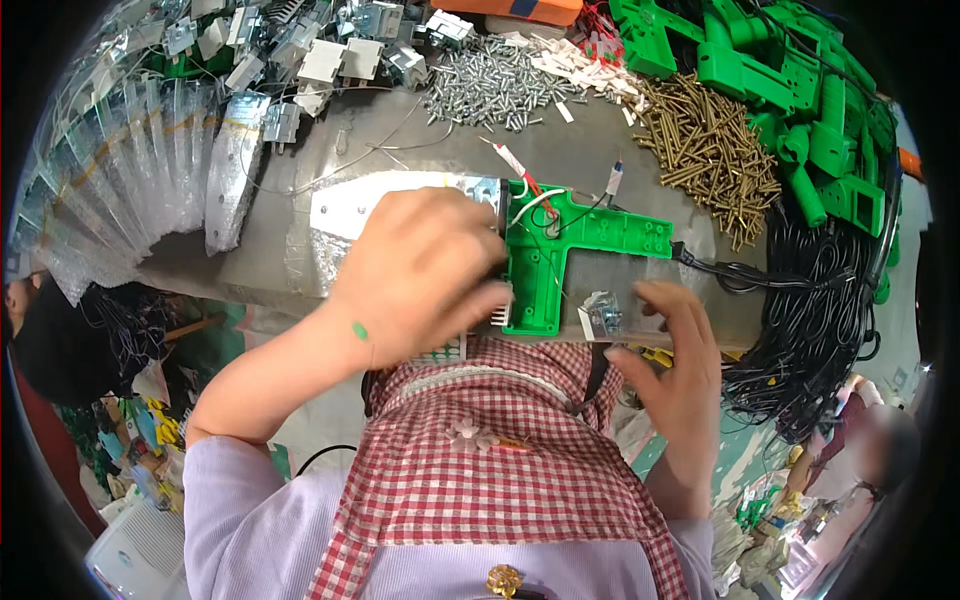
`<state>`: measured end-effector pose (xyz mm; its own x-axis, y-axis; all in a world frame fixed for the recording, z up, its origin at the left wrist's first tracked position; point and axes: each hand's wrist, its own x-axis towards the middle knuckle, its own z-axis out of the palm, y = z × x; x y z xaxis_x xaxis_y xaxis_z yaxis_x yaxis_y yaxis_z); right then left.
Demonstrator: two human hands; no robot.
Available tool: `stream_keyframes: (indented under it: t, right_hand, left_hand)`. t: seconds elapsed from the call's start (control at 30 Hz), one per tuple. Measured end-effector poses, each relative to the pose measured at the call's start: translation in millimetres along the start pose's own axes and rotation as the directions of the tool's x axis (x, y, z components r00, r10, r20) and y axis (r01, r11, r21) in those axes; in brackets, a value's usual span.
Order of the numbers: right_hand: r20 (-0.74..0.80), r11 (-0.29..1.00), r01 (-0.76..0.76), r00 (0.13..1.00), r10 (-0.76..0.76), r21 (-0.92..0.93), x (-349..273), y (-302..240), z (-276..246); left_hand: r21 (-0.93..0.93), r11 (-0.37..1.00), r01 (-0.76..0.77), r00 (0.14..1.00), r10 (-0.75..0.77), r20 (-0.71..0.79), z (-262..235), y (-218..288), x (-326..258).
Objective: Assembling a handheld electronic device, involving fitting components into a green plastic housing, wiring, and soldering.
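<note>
A green plastic housing half point(560, 250), shaped like an L, lies on the grey bench with red, white and black wires running into it. My left hand point(420, 275) covers its left end and presses on a metal block point(487, 192) fitted there. My right hand point(675, 360) holds a small folded metal clip point(600, 315) between thumb and fingers, just right of the housing's lower leg.
Silver screws point(490, 85) and brass screws point(710, 150) lie heaped at the back. Green housings point(790, 80) pile at the back right above coiled black cables point(820, 310). Metal plates in plastic sleeves point(150, 170) fan out on the left. Another person point(880, 440) is at the lower right.
</note>
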<state>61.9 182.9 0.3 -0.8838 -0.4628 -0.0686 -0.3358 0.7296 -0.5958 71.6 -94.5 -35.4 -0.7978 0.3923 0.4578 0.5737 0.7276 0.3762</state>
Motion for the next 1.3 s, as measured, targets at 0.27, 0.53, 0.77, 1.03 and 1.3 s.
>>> stream_keyframes:
  t: [0.27, 0.53, 0.77, 1.03, 1.3]
  right_hand:
    - [0.076, 0.975, -0.066, 0.996, 0.051, 0.212, -6, 27, 33]
    - [0.093, 0.504, -0.195, 0.971, 0.220, 0.841, 7, 19, 41]
    - [-0.022, 0.912, 0.061, 0.998, -0.057, 0.405, 15, -12, 38]
    - [0.150, 0.982, 0.043, 0.986, -0.071, 0.183, 43, -17, 38]
    - [0.069, 0.955, 0.289, 0.954, -0.292, 0.062, 45, -9, 42]
  left_hand:
    - [-0.199, 0.970, -0.141, 0.963, 0.181, 0.199, 18, 8, 7]
    - [-0.132, 0.984, -0.122, 0.940, 0.157, 0.302, 14, 6, 10]
    - [-0.161, 0.983, -0.087, 0.958, 0.127, 0.258, 18, 6, 3]
    - [-0.191, 0.981, -0.040, 0.964, 0.088, 0.252, 17, 6, 1]
    - [-0.181, 0.978, -0.105, 0.978, 0.134, 0.157, 18, 4, -7]
